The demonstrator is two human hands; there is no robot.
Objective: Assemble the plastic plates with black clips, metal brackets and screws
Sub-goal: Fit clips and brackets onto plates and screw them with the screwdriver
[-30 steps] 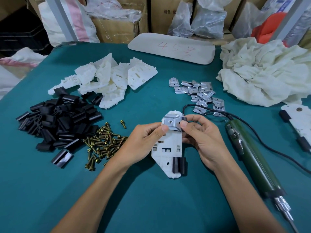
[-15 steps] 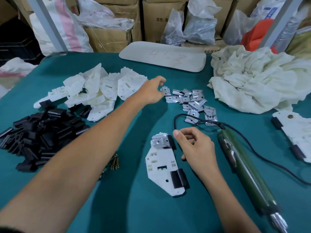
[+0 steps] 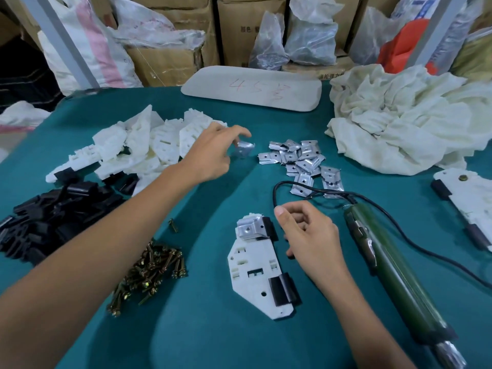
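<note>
Plate [image 3: 253, 267] lies flat on bench [image 3: 213, 328], just left of right grip [image 3: 308, 235] and well nearer the person than left grip [image 3: 213, 153]. Done: two black clips [image 3: 283, 288] on, seated bracket [image 3: 250, 230] at plate's far end, its hole looks empty. Left, I'd say: second bracket, then screws [image 3: 151, 267]; driver [image 3: 394, 275] lies right of right grip. Left grip pinches a loose bracket [image 3: 243, 149], blurred. Right grip loosely curled, holding nothing.

Soft, even light from above keeps the scene moderately bright. The left forearm [image 3: 106, 249] casts a broad, diffuse shadow on the table [image 3: 213, 342] toward 4 o'clock. The metal bracket [image 3: 243, 150] at the left hand [image 3: 213, 153] is motion-smeared. Grey posts [image 3: 66, 49] at 11 and 1 o'clock splay outward from wide-angle distortion. The 9 o'clock edge is dim.
</note>
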